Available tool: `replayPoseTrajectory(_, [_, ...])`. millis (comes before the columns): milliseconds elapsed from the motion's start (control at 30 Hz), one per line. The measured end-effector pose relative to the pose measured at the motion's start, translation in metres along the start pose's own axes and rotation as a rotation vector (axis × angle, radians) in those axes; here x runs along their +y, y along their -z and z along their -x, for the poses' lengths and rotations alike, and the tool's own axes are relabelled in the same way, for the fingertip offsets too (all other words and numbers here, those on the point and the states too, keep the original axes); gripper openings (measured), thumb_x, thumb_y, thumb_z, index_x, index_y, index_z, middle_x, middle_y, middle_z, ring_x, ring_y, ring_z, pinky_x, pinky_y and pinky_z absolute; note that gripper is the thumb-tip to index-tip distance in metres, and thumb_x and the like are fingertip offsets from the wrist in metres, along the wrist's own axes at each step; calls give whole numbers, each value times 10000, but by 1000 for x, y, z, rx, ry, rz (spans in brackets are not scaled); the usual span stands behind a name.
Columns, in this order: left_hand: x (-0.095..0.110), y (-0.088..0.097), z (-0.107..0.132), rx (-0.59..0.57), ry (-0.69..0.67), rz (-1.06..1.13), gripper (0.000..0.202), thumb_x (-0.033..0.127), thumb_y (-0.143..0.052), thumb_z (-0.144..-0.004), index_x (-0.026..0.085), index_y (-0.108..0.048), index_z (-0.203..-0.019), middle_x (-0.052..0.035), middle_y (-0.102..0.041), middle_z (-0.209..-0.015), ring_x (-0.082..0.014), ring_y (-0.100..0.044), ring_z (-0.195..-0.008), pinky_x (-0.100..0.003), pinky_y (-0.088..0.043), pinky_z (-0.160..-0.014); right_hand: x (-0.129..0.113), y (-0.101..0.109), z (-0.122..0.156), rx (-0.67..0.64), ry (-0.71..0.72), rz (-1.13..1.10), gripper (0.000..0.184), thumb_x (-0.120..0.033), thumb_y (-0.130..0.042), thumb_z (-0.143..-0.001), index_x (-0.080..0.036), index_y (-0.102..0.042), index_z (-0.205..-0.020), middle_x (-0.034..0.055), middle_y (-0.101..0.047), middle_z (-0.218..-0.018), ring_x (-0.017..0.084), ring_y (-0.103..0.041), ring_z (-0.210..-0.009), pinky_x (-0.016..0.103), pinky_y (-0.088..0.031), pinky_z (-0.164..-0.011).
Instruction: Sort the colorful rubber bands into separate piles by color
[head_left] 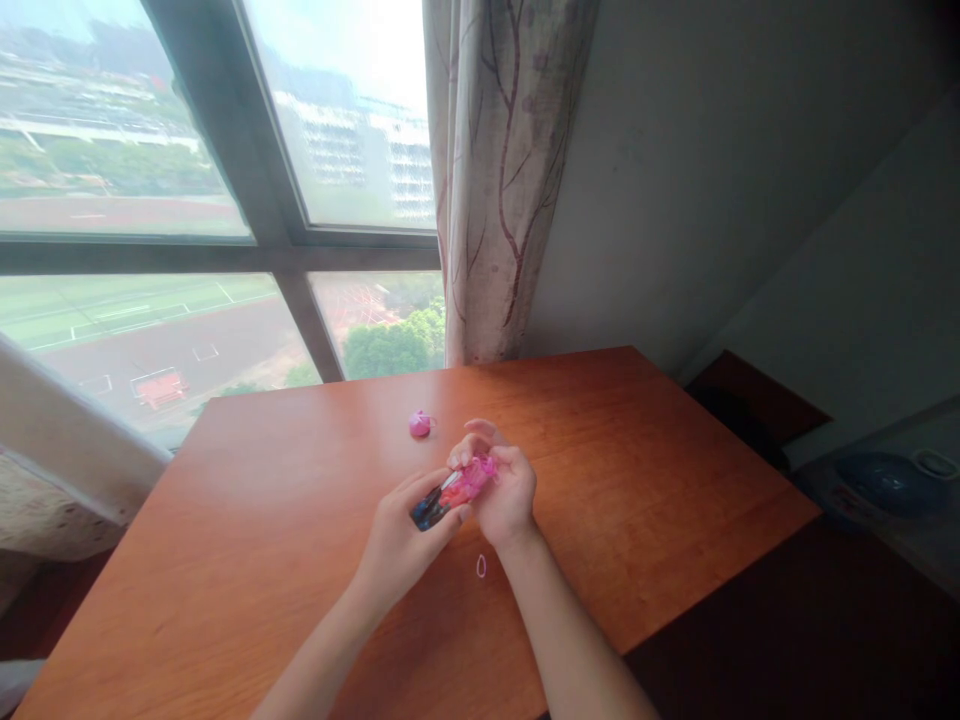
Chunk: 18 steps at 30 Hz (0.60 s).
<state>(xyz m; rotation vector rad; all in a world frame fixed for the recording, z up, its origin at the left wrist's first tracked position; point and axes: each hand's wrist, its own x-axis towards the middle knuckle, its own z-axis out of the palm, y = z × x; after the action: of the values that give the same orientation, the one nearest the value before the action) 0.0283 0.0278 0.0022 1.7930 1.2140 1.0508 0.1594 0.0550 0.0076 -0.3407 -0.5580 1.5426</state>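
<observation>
My left hand (405, 525) is closed around the dark blue and black end of a small bundle of coloured elastic bands (431, 507). Its thumb lies along the near side. My right hand (514, 500), palm turned up and fingers curled, cups the pink elastic bands (480, 475) at the other end, with red ones between the hands. Exactly how the bundle is held together is too small to tell. Just below the hands, a single pale pink elastic band (481, 566) lies on the table. Beyond them sits a small round pink object (420, 424) with a loop or strap on its top.
The brown wooden table (300, 560) reaches to a large window (274, 255) at the back left. A patterned curtain (502, 180) hangs behind the table's far edge. At the far right, a blue water jug (892, 480) stands beyond the table.
</observation>
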Motion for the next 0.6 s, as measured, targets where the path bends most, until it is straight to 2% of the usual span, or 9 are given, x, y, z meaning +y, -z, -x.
replayPoseTrajectory(200, [0, 1, 0, 13, 16, 33, 330, 291, -676, -809, 160, -686, -1112, -70, -716, -1060, -223, -659, -951, -292, -509, -810, 3, 1, 0, 30, -19, 13, 358, -161, -492, -702, -220, -655, -1015, -20, -569, -669, 153, -540, -691, 288, -448, -721])
replayPoseTrajectory(400, [3, 2, 0, 39, 16, 52, 309, 309, -688, -795, 149, -705, -1059, -61, -720, -972, -206, -661, -867, -279, -513, -761, 7, 4, -2, 34, -43, -39, 308, -88, -546, -643, -236, -680, -878, -47, -531, -648, 130, -542, -687, 273, -462, -747])
replayPoseTrajectory(600, [1, 3, 0, 63, 5, 22, 317, 254, -688, -767, 150, -715, -1064, -80, -721, -1042, -228, -667, -939, -298, -517, -815, 11, 8, -5, 50, -177, -67, 255, -63, -597, -615, -210, -686, -803, -31, -596, -713, 135, -590, -772, 279, -472, -826])
